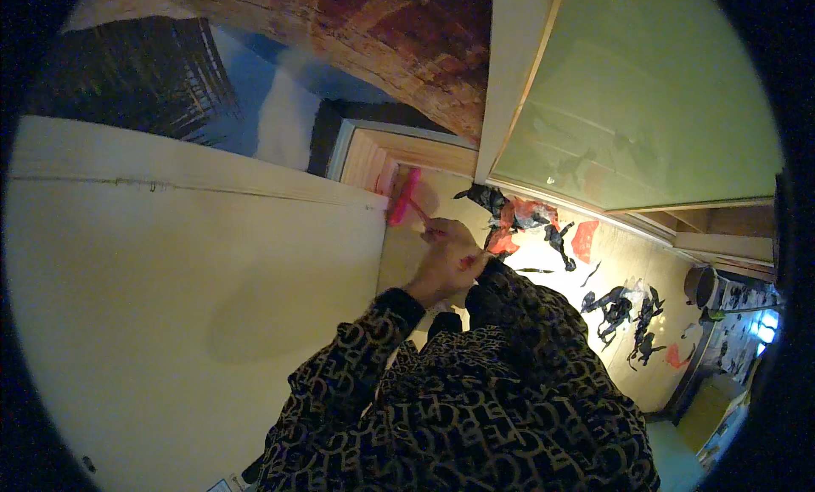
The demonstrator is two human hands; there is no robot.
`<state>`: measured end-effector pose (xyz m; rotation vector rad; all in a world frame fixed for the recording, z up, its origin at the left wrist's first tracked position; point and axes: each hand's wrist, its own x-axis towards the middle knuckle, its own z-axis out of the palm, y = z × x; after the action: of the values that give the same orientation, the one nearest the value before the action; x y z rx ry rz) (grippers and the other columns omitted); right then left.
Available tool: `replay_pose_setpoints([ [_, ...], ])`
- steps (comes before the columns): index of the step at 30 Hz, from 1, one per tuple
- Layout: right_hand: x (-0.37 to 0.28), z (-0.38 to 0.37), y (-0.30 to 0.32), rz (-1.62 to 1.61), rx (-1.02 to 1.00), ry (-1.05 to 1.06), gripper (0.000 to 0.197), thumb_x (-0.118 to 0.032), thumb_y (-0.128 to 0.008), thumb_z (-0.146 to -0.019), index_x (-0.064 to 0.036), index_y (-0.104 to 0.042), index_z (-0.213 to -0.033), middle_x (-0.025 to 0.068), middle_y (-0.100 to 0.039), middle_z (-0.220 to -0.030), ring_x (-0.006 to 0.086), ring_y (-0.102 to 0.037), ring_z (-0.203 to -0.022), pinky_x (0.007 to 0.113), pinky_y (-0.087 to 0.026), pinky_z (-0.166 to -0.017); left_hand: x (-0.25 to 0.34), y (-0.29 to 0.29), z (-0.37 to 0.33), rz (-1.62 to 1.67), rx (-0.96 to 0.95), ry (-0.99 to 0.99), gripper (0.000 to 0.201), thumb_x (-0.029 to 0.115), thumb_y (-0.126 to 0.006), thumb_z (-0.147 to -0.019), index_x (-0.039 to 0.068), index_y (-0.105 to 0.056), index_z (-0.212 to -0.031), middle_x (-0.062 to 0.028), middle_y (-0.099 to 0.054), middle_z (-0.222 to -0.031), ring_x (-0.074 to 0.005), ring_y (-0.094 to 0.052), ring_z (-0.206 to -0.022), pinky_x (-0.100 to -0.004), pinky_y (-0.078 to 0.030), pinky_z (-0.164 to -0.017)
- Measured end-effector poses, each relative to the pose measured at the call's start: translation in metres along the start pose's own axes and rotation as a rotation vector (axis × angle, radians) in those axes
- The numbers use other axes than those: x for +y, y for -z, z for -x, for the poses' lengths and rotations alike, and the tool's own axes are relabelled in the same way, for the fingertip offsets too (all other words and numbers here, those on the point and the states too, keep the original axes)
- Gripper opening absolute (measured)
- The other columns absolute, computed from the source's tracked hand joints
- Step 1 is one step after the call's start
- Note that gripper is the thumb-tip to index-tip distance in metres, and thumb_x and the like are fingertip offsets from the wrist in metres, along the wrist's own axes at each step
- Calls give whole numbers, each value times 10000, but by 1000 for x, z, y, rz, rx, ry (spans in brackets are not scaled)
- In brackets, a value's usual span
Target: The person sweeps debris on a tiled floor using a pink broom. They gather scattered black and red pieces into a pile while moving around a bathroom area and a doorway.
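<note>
Both my hands are closed, close together and overlapping, around the handle of a pink broom [406, 196]. Its narrow head rests near the floor by the corner at the door frame; bristles cannot be made out. My left hand [431, 275] comes from the lower left in a dark patterned sleeve. My right hand [458, 244] lies partly over it, its sleeve reaching in from the right. To the right of the hands, black and red scraps [514, 219] lie scattered on the pale floor [535, 258].
More black scraps [624, 309] lie farther right. A cream door or panel [195, 280] fills the left side. A greenish glazed panel [645, 93] stands at upper right, and a textured mural wall [373, 33] at the top. A round container [700, 286] sits at far right.
</note>
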<state>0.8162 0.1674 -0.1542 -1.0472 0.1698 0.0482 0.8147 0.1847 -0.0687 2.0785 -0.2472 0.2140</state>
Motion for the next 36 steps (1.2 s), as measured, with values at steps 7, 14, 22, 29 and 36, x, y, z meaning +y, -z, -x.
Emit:
replay_pose_setpoints([
  [7,-16,-54,90,1022,-948,62,181,-237,-592,-819,-92,-628,-924,143,-663,-819,349,-652,-757,433,-508,-645,67,34,-14,59,-34,218,284,83,-617,-850,26,-449,-628,-94,-430,-595,-225,-431,-523,-335,-355,-505],
  [14,2,-66,59,712,-980,140,152,-238,-591,-840,-115,-644,-913,99,-663,-830,312,-641,-760,429,-508,-707,52,26,-17,-199,-60,273,252,91,-611,-854,15,-491,-645,-97,-464,-602,-238,-462,-544,-338,-380,-520],
  [22,21,-39,108,358,-482,109,268,-291,-656,-806,-76,-643,-964,114,-656,-885,275,-649,-795,428,-515,-700,28,-21,-29,85,-247,60,279,149,-628,-863,22,-513,-643,-110,-490,-608,-286,-489,-554,-398,-389,-546],
  [29,-36,-33,107,961,-728,97,174,-201,-665,-827,-46,-587,-836,98,-595,-762,233,-599,-723,372,-477,-674,102,24,-24,122,-327,118,277,116,-615,-856,10,-485,-637,-116,-450,-584,-301,-462,-535,-422,-348,-518],
  [36,62,-30,105,68,-432,-282,216,-177,-691,-812,-1,-623,-917,84,-622,-892,203,-606,-813,338,-519,-689,66,-10,-31,-39,-347,186,233,89,-613,-826,7,-497,-642,-155,-497,-633,-349,-515,-606,-449,-383,-565],
])
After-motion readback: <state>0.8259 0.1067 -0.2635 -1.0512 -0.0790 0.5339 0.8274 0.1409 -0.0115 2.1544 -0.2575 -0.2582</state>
